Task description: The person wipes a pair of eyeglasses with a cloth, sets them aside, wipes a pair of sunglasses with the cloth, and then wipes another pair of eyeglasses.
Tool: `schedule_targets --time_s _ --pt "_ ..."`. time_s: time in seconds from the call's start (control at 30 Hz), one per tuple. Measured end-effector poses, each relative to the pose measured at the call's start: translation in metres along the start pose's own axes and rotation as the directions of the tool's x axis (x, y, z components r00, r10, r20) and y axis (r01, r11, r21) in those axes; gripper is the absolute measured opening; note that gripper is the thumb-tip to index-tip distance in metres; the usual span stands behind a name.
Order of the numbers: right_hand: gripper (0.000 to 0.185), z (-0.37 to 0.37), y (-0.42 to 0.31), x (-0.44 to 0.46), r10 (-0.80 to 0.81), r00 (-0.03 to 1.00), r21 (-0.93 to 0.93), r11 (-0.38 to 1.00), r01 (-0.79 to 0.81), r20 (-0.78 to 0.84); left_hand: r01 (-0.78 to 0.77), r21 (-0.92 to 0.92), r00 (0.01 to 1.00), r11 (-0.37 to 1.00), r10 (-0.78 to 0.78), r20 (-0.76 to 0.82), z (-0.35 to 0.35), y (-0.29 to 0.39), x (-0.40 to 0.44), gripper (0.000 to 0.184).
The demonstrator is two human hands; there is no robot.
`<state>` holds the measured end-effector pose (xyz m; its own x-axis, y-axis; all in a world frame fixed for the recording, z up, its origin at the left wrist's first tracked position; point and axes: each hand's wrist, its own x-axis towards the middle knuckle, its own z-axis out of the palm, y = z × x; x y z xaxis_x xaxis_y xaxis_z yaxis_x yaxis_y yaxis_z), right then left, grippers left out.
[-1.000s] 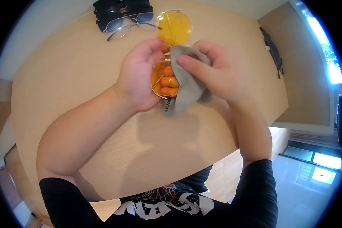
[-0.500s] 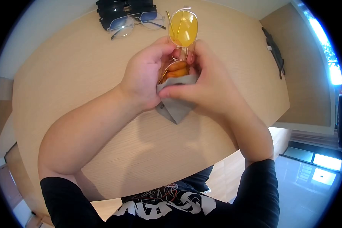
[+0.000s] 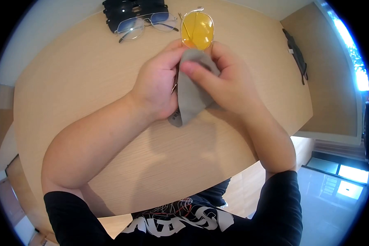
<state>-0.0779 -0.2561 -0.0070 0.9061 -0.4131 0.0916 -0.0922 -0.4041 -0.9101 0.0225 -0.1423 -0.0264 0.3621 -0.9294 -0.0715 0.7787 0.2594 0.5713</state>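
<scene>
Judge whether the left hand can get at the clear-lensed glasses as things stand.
Probably not freely: the left hand is holding the yellow-lensed glasses, though nothing visible lies between it and the clear-lensed glasses.

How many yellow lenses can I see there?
1 plainly: the yellow lens at the far end of the glasses in the left hand. Another may be hidden under the grey cloth, which the right hand holds against them.
</scene>
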Motion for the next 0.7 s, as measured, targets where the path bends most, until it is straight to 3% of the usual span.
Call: schedule_targets --time_s 0.1,0.2,0.27,0.3,0.33,0.4,0.5,0.6,0.7 --pt "0.049 0.006 0.003 -0.009 -0.221 0.975 -0.159 0.963 0.22 0.007 -0.013 -0.024 0.988 1.0 0.016 0.154 -0.017 0.0 0.002 0.022" --pt "0.049 -0.004 -0.007 -0.006 -0.12 0.991 -0.231 0.964 0.132 0.066 -0.03 0.03 0.999 0.999 0.031 -0.009 -0.01 0.0 0.002 0.014" --pt "0.05 -0.004 -0.009 -0.002 -0.033 0.999 -0.043 0.998 0.034 0.03 -0.032 0.002 0.992 0.999 0.032 -0.12 0.01 0.005 -0.003 0.015" --pt "0.05 -0.004 -0.009 -0.003 -0.048 0.998 -0.041 0.998 0.049 0.036 -0.033 -0.013 0.984 0.999 0.03 -0.176 0.017 0.006 -0.003 0.016" --pt "0.049 -0.005 -0.008 -0.003 -0.063 0.997 -0.038 0.997 0.064 0.041 -0.02 0.007 0.996 1.0 0.02 -0.085 0.008 0.006 -0.002 0.019" --pt "0.044 -0.008 -0.005 -0.008 -0.209 0.972 -0.214 0.95 0.228 0.105 -0.002 0.049 0.995 0.999 -0.003 0.097 -0.013 0.006 0.001 0.024" --pt "0.041 -0.01 -0.001 -0.006 -0.175 0.973 -0.17 0.965 0.2 0.153 0.022 -0.011 0.996 1.0 -0.021 0.082 -0.018 0.006 0.003 0.026" --pt "0.048 -0.015 0.01 0.001 -0.163 0.967 0.05 0.987 0.156 0.196 -0.012 -0.025 1.0 1.0 0.012 -0.009 -0.015 0.005 0.003 0.027" --pt "0.056 -0.013 0.008 0.002 -0.188 0.967 0.089 0.981 0.175 0.173 -0.006 -0.06 0.999 0.998 0.009 0.053 -0.022 0.007 0.005 0.026"
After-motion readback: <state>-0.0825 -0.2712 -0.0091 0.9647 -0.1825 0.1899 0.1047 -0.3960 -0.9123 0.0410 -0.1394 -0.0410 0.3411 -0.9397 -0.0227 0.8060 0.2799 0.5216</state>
